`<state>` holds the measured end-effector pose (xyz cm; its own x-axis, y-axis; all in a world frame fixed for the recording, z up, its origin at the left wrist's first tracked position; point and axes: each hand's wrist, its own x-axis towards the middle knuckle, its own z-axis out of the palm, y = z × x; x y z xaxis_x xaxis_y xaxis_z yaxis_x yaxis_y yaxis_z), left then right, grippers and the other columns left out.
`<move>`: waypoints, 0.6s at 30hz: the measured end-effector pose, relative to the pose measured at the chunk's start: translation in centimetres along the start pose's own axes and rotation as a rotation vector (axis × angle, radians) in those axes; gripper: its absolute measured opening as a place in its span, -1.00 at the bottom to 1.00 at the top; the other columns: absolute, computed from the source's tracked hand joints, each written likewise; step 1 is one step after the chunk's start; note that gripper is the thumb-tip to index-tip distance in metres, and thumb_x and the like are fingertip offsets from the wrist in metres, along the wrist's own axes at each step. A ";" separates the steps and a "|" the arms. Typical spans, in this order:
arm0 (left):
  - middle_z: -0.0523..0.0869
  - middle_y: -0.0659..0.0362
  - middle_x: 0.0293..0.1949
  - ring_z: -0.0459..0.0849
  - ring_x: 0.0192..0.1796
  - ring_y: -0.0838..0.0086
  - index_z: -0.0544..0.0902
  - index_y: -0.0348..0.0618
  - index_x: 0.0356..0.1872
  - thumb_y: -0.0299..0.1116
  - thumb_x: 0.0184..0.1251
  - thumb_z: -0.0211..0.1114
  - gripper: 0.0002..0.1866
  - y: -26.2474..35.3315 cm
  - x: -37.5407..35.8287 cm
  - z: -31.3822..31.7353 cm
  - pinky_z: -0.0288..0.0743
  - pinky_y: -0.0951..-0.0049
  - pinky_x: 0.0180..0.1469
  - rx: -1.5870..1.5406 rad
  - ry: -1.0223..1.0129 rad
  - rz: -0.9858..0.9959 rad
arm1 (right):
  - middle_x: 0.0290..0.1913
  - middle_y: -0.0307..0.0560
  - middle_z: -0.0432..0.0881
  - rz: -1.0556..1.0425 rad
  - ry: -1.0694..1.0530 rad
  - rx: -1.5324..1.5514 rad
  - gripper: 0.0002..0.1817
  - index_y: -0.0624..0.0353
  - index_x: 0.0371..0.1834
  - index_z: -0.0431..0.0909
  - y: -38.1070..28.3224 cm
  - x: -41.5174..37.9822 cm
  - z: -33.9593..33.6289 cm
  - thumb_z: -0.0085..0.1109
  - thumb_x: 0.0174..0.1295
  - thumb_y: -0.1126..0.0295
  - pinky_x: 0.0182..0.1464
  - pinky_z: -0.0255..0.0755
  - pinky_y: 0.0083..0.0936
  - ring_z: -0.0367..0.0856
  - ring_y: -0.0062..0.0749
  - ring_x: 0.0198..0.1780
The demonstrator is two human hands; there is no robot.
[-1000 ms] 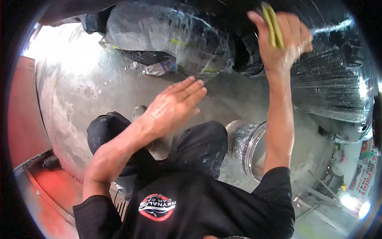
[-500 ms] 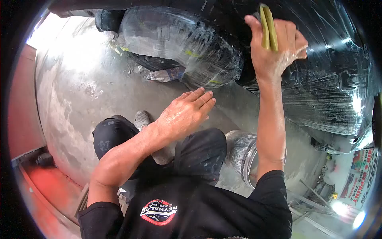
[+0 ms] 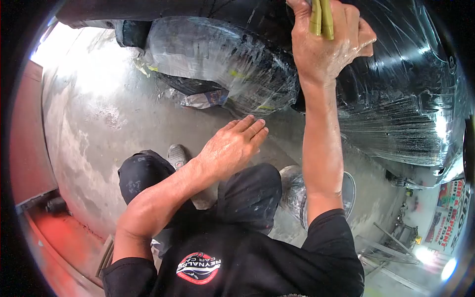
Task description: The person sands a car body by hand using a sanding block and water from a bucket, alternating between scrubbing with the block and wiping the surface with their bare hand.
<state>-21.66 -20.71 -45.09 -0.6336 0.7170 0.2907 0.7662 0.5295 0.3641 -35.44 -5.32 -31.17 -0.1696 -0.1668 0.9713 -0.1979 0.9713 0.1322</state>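
My right hand (image 3: 324, 47) is at the top of the view, closed on a folded yellow-green sheet (image 3: 322, 20) that looks like sandpaper. It is against or just over a dark, wet car body panel (image 3: 391, 74); contact is hard to tell. White streaks and water drops run across the panel. My left hand (image 3: 232, 148) holds nothing. Its fingers are stretched out and lie side by side, over my knees and apart from the car. Ahead of it is a wheel (image 3: 213, 49) smeared with whitish residue and seemingly covered in film.
A bucket (image 3: 293, 190) stands beside my right knee, partly behind my forearm. Crumpled wrapping (image 3: 203, 98) lies on the concrete floor (image 3: 89, 128) under the wheel. A red panel (image 3: 32, 133) is at the left. Metal stands (image 3: 391, 255) and a printed banner (image 3: 448, 213) are at the right.
My right hand has moved up and slightly left over the panel, with the folded sheet still in it. The left hand has barely moved.
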 end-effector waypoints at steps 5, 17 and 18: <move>0.60 -0.05 0.38 0.53 0.46 0.05 0.59 -0.26 0.29 -0.30 0.36 0.40 -0.48 -0.2 0.0 0.2 0.53 0.07 0.41 -0.028 0.004 -0.001 | -0.32 -0.44 0.59 -0.097 -0.015 0.001 -0.64 -0.07 -0.44 0.67 1.7 -2.1 0.6 0.66 0.01 0.00 0.07 0.20 -0.21 0.48 -0.33 -0.08; 0.59 -0.05 0.38 0.54 0.45 0.03 0.59 -0.26 0.29 -0.28 0.36 0.40 -0.48 -0.8 0.0 0.6 0.51 0.07 0.42 -0.061 -0.008 -0.021 | -0.31 -0.25 0.49 0.056 -0.025 -0.098 -0.69 0.04 -0.43 0.54 -0.6 1.8 0.1 0.58 0.08 0.26 0.01 0.16 -0.16 0.38 -0.16 -0.09; 0.60 -0.05 0.38 0.54 0.45 0.03 0.59 -0.26 0.30 -0.28 0.36 0.40 -0.48 -0.8 -0.1 0.7 0.51 0.08 0.42 -0.054 -0.008 -0.021 | -0.28 -0.23 0.55 -0.009 -0.017 -0.059 -0.71 0.05 -0.37 0.60 0.2 2.5 0.3 0.57 0.09 0.21 0.04 0.23 -0.16 0.46 -0.15 -0.08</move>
<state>-22.17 -20.85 -46.02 -0.6486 0.7096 0.2753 0.7455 0.5196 0.4174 -36.14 -5.58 -28.79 -0.1845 -0.1780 0.9666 -0.1426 0.9779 0.1529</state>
